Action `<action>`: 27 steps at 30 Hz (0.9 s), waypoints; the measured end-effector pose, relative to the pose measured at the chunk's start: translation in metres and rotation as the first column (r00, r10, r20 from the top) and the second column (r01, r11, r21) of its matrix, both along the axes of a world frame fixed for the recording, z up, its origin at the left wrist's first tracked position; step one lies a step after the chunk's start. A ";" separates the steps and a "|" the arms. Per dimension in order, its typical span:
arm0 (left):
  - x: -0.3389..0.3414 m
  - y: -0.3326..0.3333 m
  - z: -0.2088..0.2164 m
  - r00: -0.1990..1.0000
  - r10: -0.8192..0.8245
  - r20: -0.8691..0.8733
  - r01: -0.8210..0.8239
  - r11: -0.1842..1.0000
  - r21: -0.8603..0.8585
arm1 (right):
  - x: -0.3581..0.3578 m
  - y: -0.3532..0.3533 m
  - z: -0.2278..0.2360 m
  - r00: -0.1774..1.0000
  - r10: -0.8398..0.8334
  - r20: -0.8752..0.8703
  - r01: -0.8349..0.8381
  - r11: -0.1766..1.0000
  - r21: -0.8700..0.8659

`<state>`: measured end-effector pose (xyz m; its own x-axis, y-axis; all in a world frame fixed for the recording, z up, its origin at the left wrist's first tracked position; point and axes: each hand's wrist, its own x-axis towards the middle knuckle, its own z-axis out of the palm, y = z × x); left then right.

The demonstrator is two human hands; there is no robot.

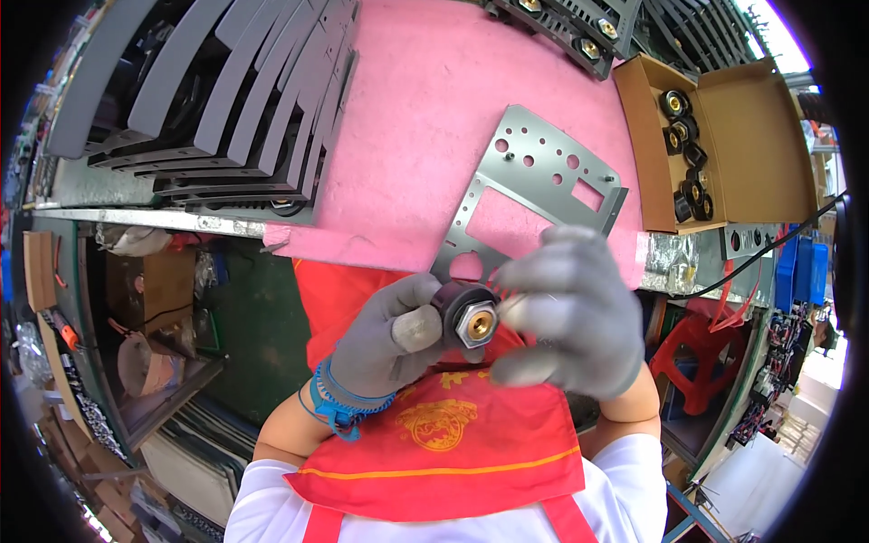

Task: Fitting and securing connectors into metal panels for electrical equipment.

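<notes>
My left hand (398, 330), in a grey glove, is closed around a round black fitting (466, 312). A silver hex nut with a brass threaded centre faces out from the fitting. Just to its right is my right hand (575, 317), also gloved in grey. Motion blurs its fingers, so whether they touch the fitting or hold something small cannot be made out. Beyond both hands, a grey metal plate (534, 176) with round holes and rectangular cut-outs lies on the pink mat (412, 109). Its near end passes behind my hands.
Dark grey bent metal panels (262, 100) stand stacked at the left. An open cardboard box (652, 172) at the right contains several black fittings with brass centres. More dark panels (579, 36) with nuts fitted lie at the far right. Below the bench, a red plastic stool (692, 357) stands at the right.
</notes>
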<state>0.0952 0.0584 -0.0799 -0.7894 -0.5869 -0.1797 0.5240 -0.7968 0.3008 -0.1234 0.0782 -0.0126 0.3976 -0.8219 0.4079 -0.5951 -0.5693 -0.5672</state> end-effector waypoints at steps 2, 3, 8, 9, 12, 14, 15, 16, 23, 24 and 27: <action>-0.002 0.002 0.000 1.000 -0.009 0.014 0.009 1.000 0.011 | 0.009 0.008 -0.006 0.999 -0.027 -0.021 0.026 0.999 -0.039; -0.002 0.003 0.000 0.999 -0.030 0.043 0.029 0.999 0.024 | 0.011 0.009 -0.009 0.999 -0.041 -0.028 0.038 0.995 -0.097; 0.006 -0.002 -0.002 0.970 -0.238 0.043 0.233 0.967 0.103 | 0.010 0.007 -0.019 0.999 0.040 0.024 -0.038 0.997 -0.069; 0.007 -0.002 -0.003 0.959 -0.283 0.008 0.281 0.953 0.116 | 0.007 0.006 -0.020 0.999 0.027 0.036 -0.026 0.998 -0.051; 0.005 -0.002 -0.007 0.975 -0.221 -0.027 0.222 0.971 0.092 | 0.004 0.006 -0.019 0.988 0.152 0.001 -0.152 0.988 0.033; 0.001 0.003 -0.007 0.986 -0.166 0.035 0.163 0.983 0.082 | 0.006 0.011 -0.019 0.993 0.058 0.106 -0.080 0.973 0.218; -0.001 0.004 -0.006 0.986 -0.132 0.100 0.124 0.989 0.076 | 0.007 0.014 -0.020 0.988 0.040 0.151 -0.069 0.980 0.185; -0.001 0.005 -0.006 0.988 -0.116 0.097 0.110 0.992 0.069 | 0.008 0.017 -0.020 0.987 -0.015 0.159 -0.011 0.986 0.165; 0.004 0.001 -0.005 0.984 -0.090 0.152 0.094 0.995 -0.020 | 0.012 0.022 -0.020 0.999 -0.036 -0.027 0.035 0.999 -0.040; 0.004 0.000 -0.007 0.978 -0.182 0.101 0.181 0.983 0.013 | 0.012 0.021 -0.020 0.998 -0.054 -0.015 0.054 0.997 -0.046; 0.007 -0.001 -0.010 0.956 -0.289 0.047 0.286 0.956 0.068 | 0.010 0.019 -0.022 1.000 0.011 0.021 -0.010 0.999 -0.035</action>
